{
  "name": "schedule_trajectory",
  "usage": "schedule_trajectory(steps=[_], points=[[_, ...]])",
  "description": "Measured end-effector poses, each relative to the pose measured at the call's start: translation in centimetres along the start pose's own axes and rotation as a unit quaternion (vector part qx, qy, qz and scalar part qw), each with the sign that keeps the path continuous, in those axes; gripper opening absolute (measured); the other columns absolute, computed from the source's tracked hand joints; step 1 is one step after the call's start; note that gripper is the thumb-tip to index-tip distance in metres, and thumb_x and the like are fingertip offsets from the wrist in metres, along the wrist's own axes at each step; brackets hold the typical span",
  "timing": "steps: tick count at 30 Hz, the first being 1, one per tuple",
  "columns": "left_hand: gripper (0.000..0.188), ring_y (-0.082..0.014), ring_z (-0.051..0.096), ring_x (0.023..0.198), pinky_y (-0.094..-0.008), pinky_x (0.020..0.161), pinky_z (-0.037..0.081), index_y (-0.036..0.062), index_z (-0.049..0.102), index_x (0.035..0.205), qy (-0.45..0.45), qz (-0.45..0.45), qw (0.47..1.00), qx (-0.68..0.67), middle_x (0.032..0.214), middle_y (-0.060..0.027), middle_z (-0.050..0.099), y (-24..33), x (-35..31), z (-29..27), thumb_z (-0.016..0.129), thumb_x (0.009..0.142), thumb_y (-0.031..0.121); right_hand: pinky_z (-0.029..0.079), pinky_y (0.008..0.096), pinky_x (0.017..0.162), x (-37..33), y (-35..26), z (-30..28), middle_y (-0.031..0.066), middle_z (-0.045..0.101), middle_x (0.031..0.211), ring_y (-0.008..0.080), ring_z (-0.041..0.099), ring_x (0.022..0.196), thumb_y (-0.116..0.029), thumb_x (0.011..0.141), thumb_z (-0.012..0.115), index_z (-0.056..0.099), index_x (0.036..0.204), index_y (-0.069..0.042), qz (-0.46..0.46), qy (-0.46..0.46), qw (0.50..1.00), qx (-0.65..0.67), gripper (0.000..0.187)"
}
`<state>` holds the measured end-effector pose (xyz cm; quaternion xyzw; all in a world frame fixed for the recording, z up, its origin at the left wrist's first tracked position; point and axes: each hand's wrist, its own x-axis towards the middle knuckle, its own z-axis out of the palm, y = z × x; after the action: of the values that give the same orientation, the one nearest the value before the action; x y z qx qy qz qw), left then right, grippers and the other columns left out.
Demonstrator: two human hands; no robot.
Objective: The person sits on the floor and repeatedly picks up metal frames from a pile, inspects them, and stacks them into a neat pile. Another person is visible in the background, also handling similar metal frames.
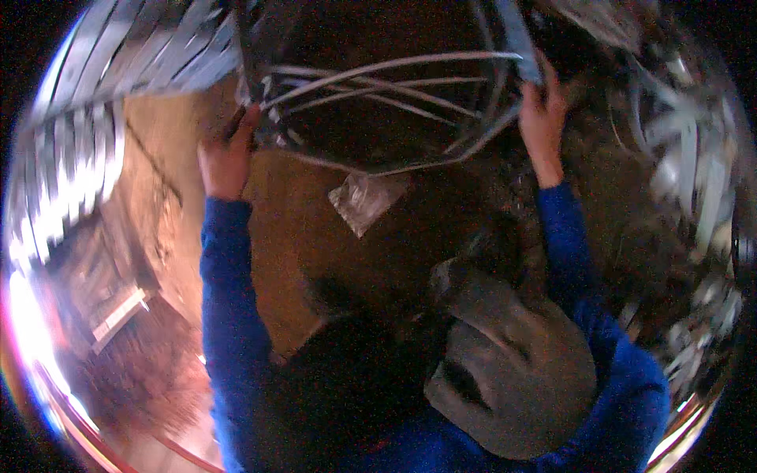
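Note:
A metal frame (378, 168) of thin, pale, crossing bars spans the upper middle, its far end running out of the picture. On its left side my left hand (227, 154) is closed round a dark upright. My right hand (542, 118) grips the opposite side, with its fingers at a blue strip (520, 43). Both arms reach forward in blue sleeves, spread about the frame's width. Below the near bar, a crumpled, clear or pale sheet (364, 203) lies on the brown ground. Motion blurs the frame's finer parts.
Pale slats or ribbed sheets (150, 47) stand along the upper left. At the right lies a blurred heap of grey, metal-looking pieces (686, 158). A short pale strip (120, 314) rests at the lower left, near a reddish floor area (150, 386).

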<state>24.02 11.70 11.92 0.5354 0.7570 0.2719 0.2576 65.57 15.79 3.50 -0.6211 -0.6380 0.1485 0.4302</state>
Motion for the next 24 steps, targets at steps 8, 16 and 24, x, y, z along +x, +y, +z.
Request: schedule_trajectory(steps=[8,16,24], points=[[0.043,-0.0125,0.060,0.076,-0.0269,0.063,0.050,-0.0035,0.063,0.114,-0.013,0.012,0.999,-0.032,0.088,-0.0112,0.067,-0.2,-0.9,0.7,0.063,0.088,0.031,0.042,0.0404,0.089,-0.7,-2.2,-0.9,0.0236,0.052,0.124,0.0388,0.053,0.110,-0.012,0.091,0.050,0.039,0.134,-0.004,0.066,-0.023,0.997,0.039,0.045],[0.038,-0.0120,0.059,0.080,-0.0260,0.069,0.048,-0.0051,0.063,0.113,-0.014,0.121,0.992,0.032,0.094,-0.0099,0.068,-4.1,0.9,0.6,0.064,0.088,0.025,0.047,0.0379,0.074,1.2,-2.9,-2.7,0.0191,0.057,0.103,0.0246,0.059,0.083,-0.009,0.090,0.049,0.037,0.135,-0.005,0.037,-0.099,0.994,0.012,0.046],[0.047,-0.0141,0.060,0.087,-0.0260,0.069,0.050,-0.0082,0.057,0.119,-0.034,-0.062,0.995,-0.072,0.102,-0.0120,0.065,-2.0,-1.3,0.0,0.061,0.091,0.029,0.049,0.0421,0.086,-1.0,-1.1,0.1,0.0210,0.061,0.109,0.0365,0.061,0.098,-0.018,0.083,0.060,0.046,0.129,-0.010,0.066,-0.026,0.996,0.062,0.048]])
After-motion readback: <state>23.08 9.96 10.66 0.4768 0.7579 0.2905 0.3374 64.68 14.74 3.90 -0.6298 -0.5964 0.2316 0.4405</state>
